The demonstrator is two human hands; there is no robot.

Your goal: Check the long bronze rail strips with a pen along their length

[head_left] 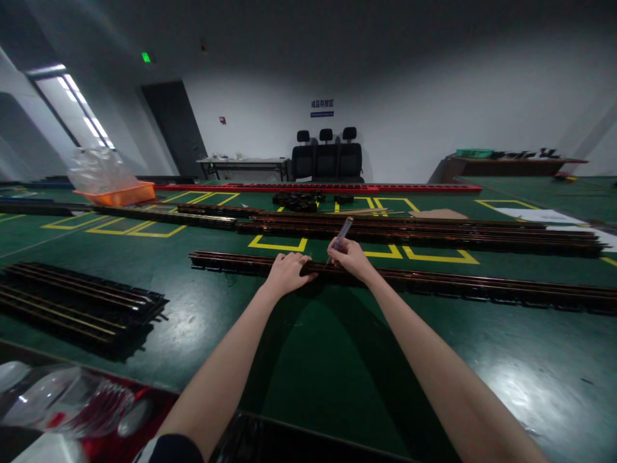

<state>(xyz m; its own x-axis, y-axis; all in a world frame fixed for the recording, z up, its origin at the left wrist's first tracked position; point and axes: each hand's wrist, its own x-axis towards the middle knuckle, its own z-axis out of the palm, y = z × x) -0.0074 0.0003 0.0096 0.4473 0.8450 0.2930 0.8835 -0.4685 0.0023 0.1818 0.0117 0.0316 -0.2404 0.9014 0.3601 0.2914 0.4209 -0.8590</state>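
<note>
A long dark rail strip (448, 283) with thin reddish lines lies across the green table (308, 386). My left hand (289, 272) rests on the strip near its left part, fingers bent over it and the thumb stretched to the right. Just to the right, my right hand (351, 257) is closed round a slim pen-like tool (343, 233). The tool is tilted, its lower tip down at the strip; whether the tip touches cannot be made out.
Behind lies a bundle of long dark rails (424, 233). Shorter rails (62, 305) lie at the left. An orange tray (118, 195) holds clear plastic bags. Bottles (62, 399) stand at the lower left. Dark parts (296, 200) sit farther back.
</note>
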